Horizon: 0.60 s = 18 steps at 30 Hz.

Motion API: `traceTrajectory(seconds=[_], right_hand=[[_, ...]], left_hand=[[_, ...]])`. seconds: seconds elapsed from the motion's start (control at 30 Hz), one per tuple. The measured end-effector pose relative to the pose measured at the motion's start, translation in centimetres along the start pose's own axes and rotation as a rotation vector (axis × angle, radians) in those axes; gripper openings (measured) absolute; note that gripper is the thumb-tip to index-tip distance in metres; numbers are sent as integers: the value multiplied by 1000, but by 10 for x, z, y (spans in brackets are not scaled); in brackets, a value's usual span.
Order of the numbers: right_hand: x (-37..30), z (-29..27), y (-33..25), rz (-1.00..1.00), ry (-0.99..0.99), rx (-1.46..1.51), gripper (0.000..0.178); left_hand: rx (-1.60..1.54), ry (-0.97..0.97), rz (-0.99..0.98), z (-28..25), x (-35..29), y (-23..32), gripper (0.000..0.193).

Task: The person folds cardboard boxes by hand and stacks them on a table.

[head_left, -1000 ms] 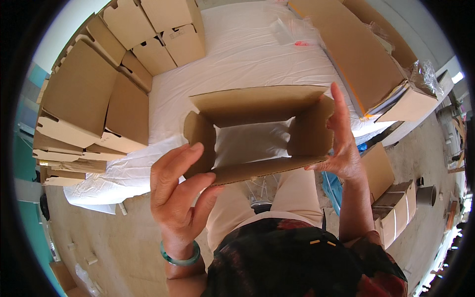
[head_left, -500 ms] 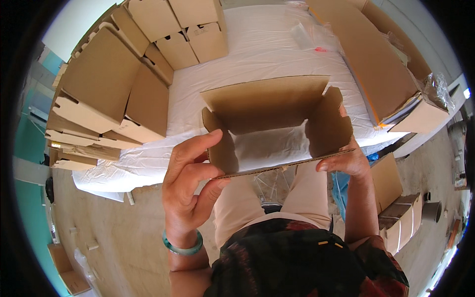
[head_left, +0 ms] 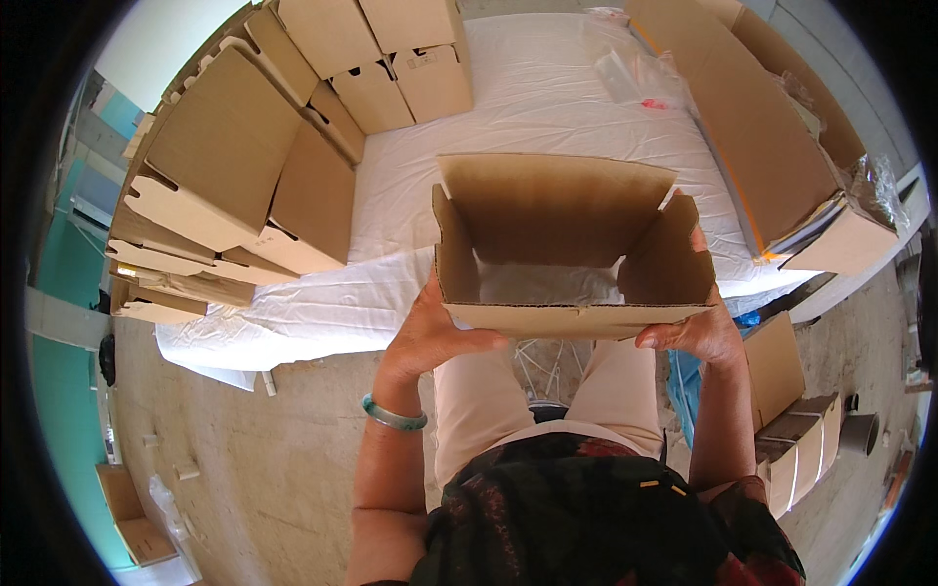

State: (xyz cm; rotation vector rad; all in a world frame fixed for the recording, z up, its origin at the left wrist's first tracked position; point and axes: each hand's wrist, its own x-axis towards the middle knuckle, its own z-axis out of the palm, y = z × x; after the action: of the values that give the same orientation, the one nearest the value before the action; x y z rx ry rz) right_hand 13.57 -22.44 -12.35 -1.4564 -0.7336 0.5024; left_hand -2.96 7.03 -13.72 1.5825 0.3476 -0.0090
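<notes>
Between my two hands is a brown cardboard box [head_left: 557, 210], held over the near edge of the white-covered surface. Its top stands open with the far flap raised, and white shows at the bottom, apparently the cloth seen through it. My left hand [head_left: 435, 327] is closed on its left side, the thumb along the near wall and the other fingers mostly hidden behind. Gripping the right near corner, my right hand [head_left: 699, 334] has its thumb in front and its fingers round the right side. A green bangle [head_left: 394, 415] circles my left wrist.
Folded cardboard boxes [head_left: 225, 146] are stacked at the left and far left of the white cloth [head_left: 528, 88]. A long open carton [head_left: 733, 127] lies along the right, near clear plastic bags [head_left: 625, 73]. More cardboard [head_left: 796, 439] sits on the floor at the right.
My left hand has shifted its hold from the near left corner to the left side, its thumb now on the near wall. The box has tilted, showing more of that wall.
</notes>
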Motion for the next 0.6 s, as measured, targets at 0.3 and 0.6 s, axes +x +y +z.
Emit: traceTrajectory(seconds=[0.3, 0.6], right_hand=[[-11, -1, 2, 228, 2, -77, 91], [6, -22, 42, 339, 137, 214, 72]], left_hand=[[4, -17, 84, 6, -9, -6, 106], [10, 43, 185, -3, -11, -42, 81]])
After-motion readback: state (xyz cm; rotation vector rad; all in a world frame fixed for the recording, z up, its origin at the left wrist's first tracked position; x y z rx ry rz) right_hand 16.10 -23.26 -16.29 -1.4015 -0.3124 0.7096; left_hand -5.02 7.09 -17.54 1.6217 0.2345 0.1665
